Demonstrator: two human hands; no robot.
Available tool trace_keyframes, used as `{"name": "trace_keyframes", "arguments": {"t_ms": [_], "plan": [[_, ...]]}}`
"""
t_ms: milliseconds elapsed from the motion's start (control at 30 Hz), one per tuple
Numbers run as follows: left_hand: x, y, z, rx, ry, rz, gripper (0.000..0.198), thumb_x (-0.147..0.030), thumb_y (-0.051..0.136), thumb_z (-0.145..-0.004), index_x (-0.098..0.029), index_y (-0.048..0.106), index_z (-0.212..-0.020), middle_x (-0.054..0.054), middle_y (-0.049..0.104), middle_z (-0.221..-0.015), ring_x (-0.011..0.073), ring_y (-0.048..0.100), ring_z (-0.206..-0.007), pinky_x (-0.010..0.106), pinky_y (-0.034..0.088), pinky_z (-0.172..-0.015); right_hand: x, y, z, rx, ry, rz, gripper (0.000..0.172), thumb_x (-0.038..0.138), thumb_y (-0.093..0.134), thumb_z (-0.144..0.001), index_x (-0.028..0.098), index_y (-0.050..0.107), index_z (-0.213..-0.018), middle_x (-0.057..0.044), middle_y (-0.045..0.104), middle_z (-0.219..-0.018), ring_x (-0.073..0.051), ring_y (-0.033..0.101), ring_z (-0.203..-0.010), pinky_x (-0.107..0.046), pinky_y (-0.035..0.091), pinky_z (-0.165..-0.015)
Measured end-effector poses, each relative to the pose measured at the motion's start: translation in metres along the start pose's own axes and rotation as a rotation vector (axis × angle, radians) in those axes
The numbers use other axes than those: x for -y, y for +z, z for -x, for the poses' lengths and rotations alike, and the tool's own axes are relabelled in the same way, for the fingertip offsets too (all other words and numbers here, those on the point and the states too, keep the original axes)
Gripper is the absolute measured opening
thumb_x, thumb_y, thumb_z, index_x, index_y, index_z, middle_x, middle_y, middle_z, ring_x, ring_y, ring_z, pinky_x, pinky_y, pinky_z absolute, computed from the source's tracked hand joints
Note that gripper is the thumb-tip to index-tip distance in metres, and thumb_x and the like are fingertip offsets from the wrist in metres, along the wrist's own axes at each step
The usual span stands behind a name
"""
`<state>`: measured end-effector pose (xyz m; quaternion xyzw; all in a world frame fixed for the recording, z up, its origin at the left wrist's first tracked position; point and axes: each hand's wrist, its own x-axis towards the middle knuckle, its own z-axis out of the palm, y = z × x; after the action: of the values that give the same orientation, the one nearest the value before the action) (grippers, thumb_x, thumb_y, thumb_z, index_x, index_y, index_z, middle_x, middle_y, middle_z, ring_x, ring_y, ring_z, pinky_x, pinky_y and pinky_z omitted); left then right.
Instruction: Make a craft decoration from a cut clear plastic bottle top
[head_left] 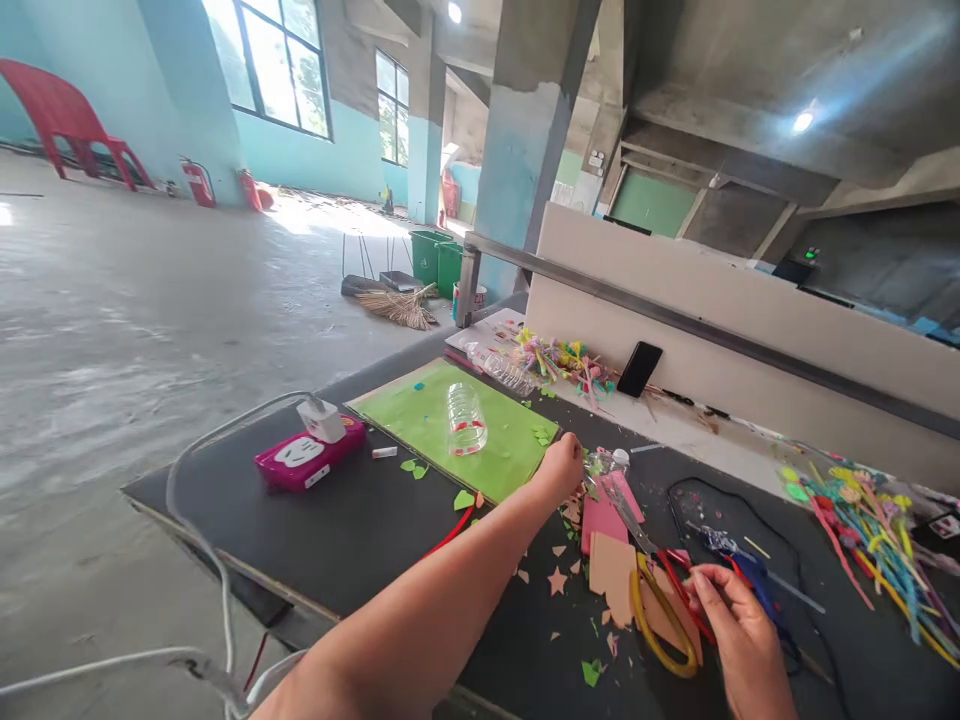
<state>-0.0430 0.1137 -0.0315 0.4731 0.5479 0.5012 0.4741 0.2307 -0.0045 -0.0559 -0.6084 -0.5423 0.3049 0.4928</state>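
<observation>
My left hand [561,467] reaches across the black table [352,520], its fingers curled at the near corner of a green sheet [450,425]. What those fingers hold is hidden. A cut clear plastic bottle piece [466,418] stands on that sheet. My right hand [739,625] rests at the lower right, pinching a thin red strip [679,585]. Yellow-handled scissors [656,600] lie just left of it on pink and tan foam sheets [611,550]. Small paper scraps and stars lie scattered between the hands.
A pink power strip [307,458] with a white charger and cable sits at the table's left. Colourful pipe cleaners [870,530] pile at the right, more craft sticks [559,360] and a black phone [639,368] lean by the back wall. A blue glue gun [739,560] lies near my right hand.
</observation>
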Motion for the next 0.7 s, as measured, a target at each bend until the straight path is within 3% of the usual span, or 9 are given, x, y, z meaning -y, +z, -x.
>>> {"name": "trace_keyframes", "arguments": {"t_ms": [133, 233, 367, 467, 533, 600, 700], "plan": [[-0.013, 0.005, 0.011, 0.124, -0.015, 0.252, 0.012, -0.031, 0.052, -0.088, -0.021, 0.045, -0.089, -0.009, 0.044, -0.051, 0.0131, 0.055, -0.037, 0.023, 0.045, -0.043, 0.016, 0.009, 0.002, -0.035, -0.049, -0.043, 0.044, 0.060, 0.072, -0.069, 0.018, 0.070, -0.083, -0.003, 0.070, -0.068, -0.021, 0.064, -0.063, -0.029, 0.053, -0.060], [-0.019, 0.008, 0.017, 0.242, -0.020, 0.408, 0.020, -0.036, 0.057, -0.085, -0.021, 0.044, -0.087, -0.008, 0.048, -0.054, 0.0088, 0.048, -0.034, 0.020, 0.043, -0.039, 0.027, 0.016, 0.008, -0.063, -0.102, -0.052, 0.042, 0.060, 0.070, -0.072, 0.019, 0.069, -0.083, -0.002, 0.068, -0.069, -0.020, 0.063, -0.064, -0.029, 0.052, -0.061], [-0.028, 0.016, 0.023, 0.395, -0.093, 0.492, 0.019, -0.031, 0.062, -0.080, -0.018, 0.049, -0.082, -0.001, 0.061, -0.062, 0.0084, 0.050, -0.035, 0.018, 0.037, -0.035, 0.027, 0.020, 0.012, -0.015, -0.131, -0.069, 0.033, 0.052, 0.067, -0.080, 0.020, 0.068, -0.088, -0.003, 0.068, -0.074, -0.020, 0.063, -0.069, -0.031, 0.052, -0.068], [-0.034, 0.030, 0.025, 0.436, -0.204, 0.491, 0.015, -0.026, 0.064, -0.079, -0.016, 0.054, -0.082, 0.000, 0.062, -0.059, 0.0094, 0.050, -0.033, 0.018, 0.035, -0.033, 0.025, 0.020, 0.006, -0.045, -0.191, -0.100, 0.033, 0.049, 0.066, -0.083, 0.021, 0.066, -0.100, -0.007, 0.071, -0.091, -0.022, 0.066, -0.082, -0.036, 0.053, -0.079], [-0.035, 0.044, 0.026, 0.409, -0.277, 0.502, 0.011, -0.022, 0.062, -0.079, -0.015, 0.055, -0.083, -0.001, 0.059, -0.054, 0.0097, 0.050, -0.032, 0.018, 0.036, -0.034, 0.029, 0.025, -0.002, -0.100, -0.264, -0.136, 0.041, 0.047, 0.067, -0.082, 0.023, 0.062, -0.115, -0.010, 0.069, -0.110, -0.024, 0.066, -0.096, -0.040, 0.052, -0.088], [-0.033, 0.057, 0.028, 0.363, -0.322, 0.535, 0.006, -0.017, 0.058, -0.081, -0.015, 0.054, -0.084, -0.003, 0.056, -0.052, 0.0092, 0.051, -0.034, 0.017, 0.038, -0.036, 0.035, 0.034, -0.012, -0.107, -0.288, -0.152, 0.059, 0.043, 0.070, -0.081, 0.027, 0.051, -0.134, -0.012, 0.059, -0.134, -0.027, 0.059, -0.117, -0.044, 0.047, -0.098], [-0.027, 0.071, 0.033, 0.339, -0.336, 0.609, 0.005, -0.011, 0.053, -0.082, -0.015, 0.053, -0.085, -0.003, 0.056, -0.055, 0.0078, 0.054, -0.040, 0.016, 0.044, -0.042, 0.044, 0.052, -0.025, -0.006, -0.146, -0.284, 0.087, 0.039, 0.078, -0.074, 0.028, 0.035, -0.148, -0.014, 0.048, -0.149, -0.031, 0.046, -0.136, -0.051, 0.039, -0.107]]}}
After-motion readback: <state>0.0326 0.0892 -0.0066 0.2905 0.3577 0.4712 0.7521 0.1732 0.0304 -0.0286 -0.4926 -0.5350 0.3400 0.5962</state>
